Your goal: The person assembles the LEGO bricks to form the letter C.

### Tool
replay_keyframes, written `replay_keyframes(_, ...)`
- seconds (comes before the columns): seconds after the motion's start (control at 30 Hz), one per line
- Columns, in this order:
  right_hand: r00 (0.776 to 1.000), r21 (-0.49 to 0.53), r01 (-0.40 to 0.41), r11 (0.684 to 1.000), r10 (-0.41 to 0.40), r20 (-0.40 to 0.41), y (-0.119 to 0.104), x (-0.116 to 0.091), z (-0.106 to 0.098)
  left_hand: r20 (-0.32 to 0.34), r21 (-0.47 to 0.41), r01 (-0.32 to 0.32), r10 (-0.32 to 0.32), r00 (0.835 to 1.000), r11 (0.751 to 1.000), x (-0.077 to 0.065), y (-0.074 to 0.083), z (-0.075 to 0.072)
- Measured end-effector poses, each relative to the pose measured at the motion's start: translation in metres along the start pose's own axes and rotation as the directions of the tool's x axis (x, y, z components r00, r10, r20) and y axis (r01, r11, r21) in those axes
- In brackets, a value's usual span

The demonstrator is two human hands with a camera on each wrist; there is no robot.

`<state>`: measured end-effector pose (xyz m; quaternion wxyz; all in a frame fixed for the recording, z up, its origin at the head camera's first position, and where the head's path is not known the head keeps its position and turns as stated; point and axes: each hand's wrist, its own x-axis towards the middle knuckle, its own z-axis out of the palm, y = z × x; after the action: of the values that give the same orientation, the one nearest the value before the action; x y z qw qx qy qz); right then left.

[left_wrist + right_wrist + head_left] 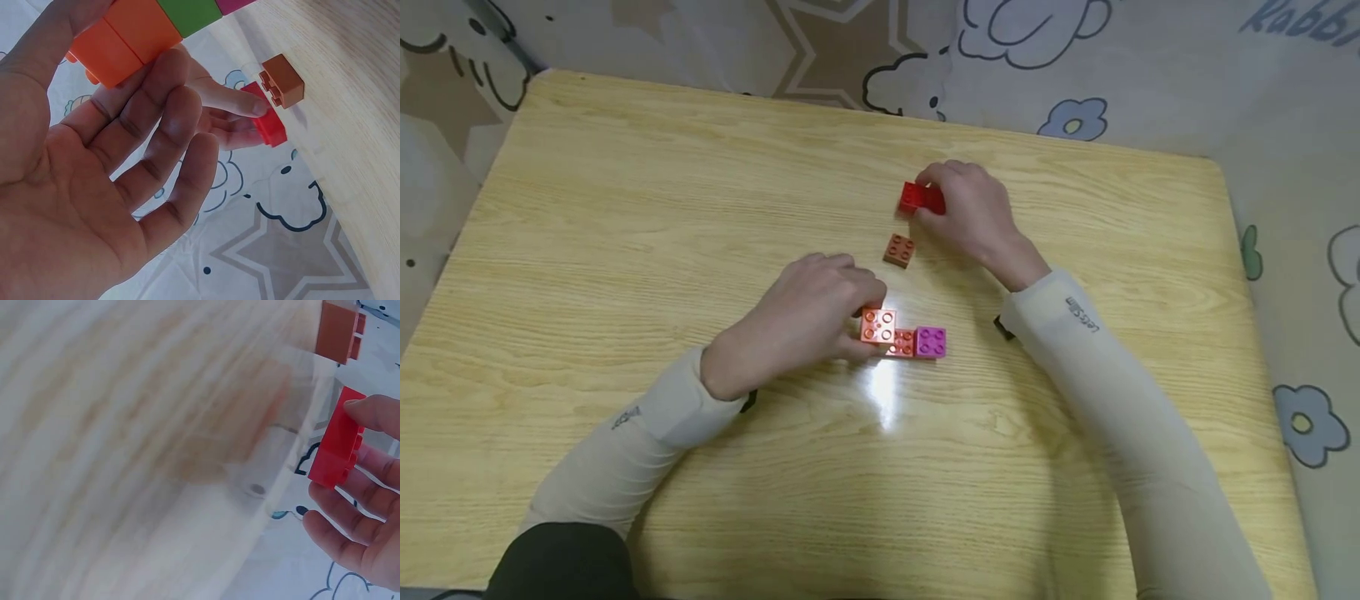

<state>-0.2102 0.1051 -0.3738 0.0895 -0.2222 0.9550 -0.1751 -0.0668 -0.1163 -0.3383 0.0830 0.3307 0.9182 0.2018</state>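
In the head view my left hand [808, 312] pinches the orange brick [878, 325] of a small joined build between thumb and forefinger. From the left wrist, the build shows orange bricks [134, 37], a green brick [190, 15] and a bit of magenta at the frame's top. Its magenta brick [931, 342] forms the right end. Farther back, my right hand [973, 208] grips a long red brick [913, 197], with the thumb on one side in the right wrist view. Between the hands, a brown brick [899, 250] sits apart on the table, studs up.
The wooden table [625, 208] carries the bricks, with its far edge behind the right hand. Patterned cloth [715, 50] with stars and cartoon figures surrounds the table at the back and sides.
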Motion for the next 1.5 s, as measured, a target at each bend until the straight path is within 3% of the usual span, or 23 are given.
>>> replay_keyframes(0.53,0.986,0.047,0.154,0.987,-0.151,-0.075,-0.02,-0.038,-0.015,0.002,-0.017,0.009,-0.009,1.0,1.0,-0.001,0.0,0.0)
replay_keyframes(1.03,0.967,0.103,0.241,0.965,-0.23,-0.113,-0.039,-0.074,-0.032,0.004,-0.049,0.027,-0.027,1.0,0.998,0.0,-0.001,-0.001)
replay_keyframes(1.5,0.917,0.181,0.376,0.909,-0.338,-0.211,-0.044,-0.108,-0.032,0.016,-0.034,0.022,-0.021,1.0,0.999,0.003,0.001,-0.001)
